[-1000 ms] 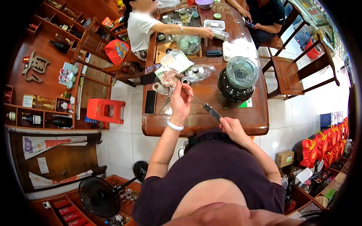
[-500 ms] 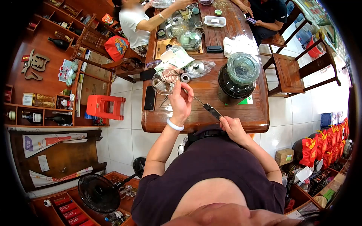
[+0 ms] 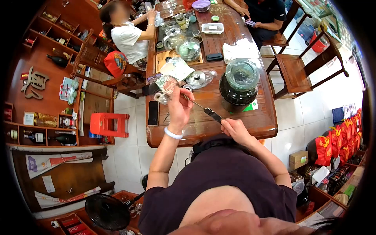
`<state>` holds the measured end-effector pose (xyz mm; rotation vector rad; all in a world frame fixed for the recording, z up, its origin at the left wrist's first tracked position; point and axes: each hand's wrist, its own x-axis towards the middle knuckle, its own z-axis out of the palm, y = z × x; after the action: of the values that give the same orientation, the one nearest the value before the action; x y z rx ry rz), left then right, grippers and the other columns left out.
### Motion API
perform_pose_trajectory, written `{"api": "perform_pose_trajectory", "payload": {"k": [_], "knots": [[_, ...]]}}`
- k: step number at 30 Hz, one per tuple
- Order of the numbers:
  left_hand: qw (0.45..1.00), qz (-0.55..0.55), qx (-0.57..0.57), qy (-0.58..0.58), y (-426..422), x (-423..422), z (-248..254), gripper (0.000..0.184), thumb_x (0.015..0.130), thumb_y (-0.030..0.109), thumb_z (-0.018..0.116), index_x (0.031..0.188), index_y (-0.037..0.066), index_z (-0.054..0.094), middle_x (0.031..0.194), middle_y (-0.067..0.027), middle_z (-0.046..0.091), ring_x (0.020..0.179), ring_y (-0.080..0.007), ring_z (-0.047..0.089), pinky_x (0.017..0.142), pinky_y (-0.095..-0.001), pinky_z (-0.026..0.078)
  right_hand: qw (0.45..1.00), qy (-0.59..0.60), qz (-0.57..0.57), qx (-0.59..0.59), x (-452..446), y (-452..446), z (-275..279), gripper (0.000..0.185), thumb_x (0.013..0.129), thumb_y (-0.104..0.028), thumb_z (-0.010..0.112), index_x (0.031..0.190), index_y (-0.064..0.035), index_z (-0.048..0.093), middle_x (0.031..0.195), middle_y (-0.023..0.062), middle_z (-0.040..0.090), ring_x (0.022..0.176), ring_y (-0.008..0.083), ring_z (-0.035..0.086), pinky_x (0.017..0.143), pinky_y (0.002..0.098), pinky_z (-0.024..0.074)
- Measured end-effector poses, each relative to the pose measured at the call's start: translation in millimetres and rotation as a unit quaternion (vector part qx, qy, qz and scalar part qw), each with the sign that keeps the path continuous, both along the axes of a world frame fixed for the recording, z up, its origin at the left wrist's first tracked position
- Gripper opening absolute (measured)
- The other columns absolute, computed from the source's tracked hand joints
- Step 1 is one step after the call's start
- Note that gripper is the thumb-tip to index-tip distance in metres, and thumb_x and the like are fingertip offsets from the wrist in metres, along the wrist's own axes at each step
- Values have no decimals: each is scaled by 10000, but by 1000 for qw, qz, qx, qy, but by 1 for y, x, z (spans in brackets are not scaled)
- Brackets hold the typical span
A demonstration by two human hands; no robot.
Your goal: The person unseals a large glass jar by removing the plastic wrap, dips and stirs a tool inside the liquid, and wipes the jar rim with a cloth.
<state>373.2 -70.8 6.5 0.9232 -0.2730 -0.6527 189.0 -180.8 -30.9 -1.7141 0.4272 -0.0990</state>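
Held across the near end of the table is a wire skimmer [image 3: 213, 114] with a spiral wire head, a thin metal shaft and a black handle. My right hand [image 3: 236, 131] is closed around the end of that handle. At the other end, my left hand [image 3: 180, 107], with a white bangle at the wrist, has its fingers closed on the shaft just below the wire head. A large dark glass jar [image 3: 237, 92], its mouth covered with clear plastic, stands to the right of both hands. Beyond my left hand lie a metal pot lid [image 3: 196, 78] and a crumpled packet [image 3: 178, 69].
A black phone [image 3: 153, 113] lies at the table's left edge. Farther back are a glass bowl [image 3: 188, 49], a white plastic tub [image 3: 212, 28] and a dark case [image 3: 214, 57]. A red stool [image 3: 110, 125] stands left. Two people sit at the far sides.
The view has shifted slightly. The skimmer's wire head has turned and looks narrower and tilted now. Both hands keep their hold. The person at the far left has drawn their arms back.
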Motion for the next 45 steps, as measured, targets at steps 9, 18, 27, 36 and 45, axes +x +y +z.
{"api": "perform_pose_trajectory", "payload": {"k": [9,18,27,36,45], "knots": [[993,-106,3,-55,-28,-9,9,418,908,368,353,953,14,570,770,-86,576,527,-101,451,479,-201,360,995,-11,44,93,5,-19,-15,265,798,-244,584,833,18,600,648,8,525,648,77,467,608,245,399],[964,-107,94,-224,-64,-16,8,329,812,106,532,1120,-1,490,999,-81,548,686,-108,532,548,-202,414,968,-91,-220,81,-23,-51,-9,252,743,-174,643,582,-29,515,539,-36,471,538,37,407,499,216,339],[861,-25,224,-456,-134,13,-14,253,737,149,638,916,-23,591,833,-57,561,673,-111,519,606,-229,420,926,-220,-283,120,-44,-86,32,327,711,-27,633,1025,-1,547,532,-56,462,471,11,386,418,176,286],[834,-63,220,-501,-176,41,-36,218,733,140,625,894,-7,614,761,-73,580,657,-130,519,630,-244,428,891,-247,-315,216,-37,-99,29,328,772,-81,598,1070,33,522,536,-22,472,421,24,351,384,182,241],[976,-154,86,-126,-167,41,-45,77,859,110,485,840,60,540,882,-45,597,683,-55,493,595,-181,386,887,-225,-327,237,-30,-111,5,177,821,-160,562,809,6,620,486,-43,412,396,25,326,371,180,217]]}}
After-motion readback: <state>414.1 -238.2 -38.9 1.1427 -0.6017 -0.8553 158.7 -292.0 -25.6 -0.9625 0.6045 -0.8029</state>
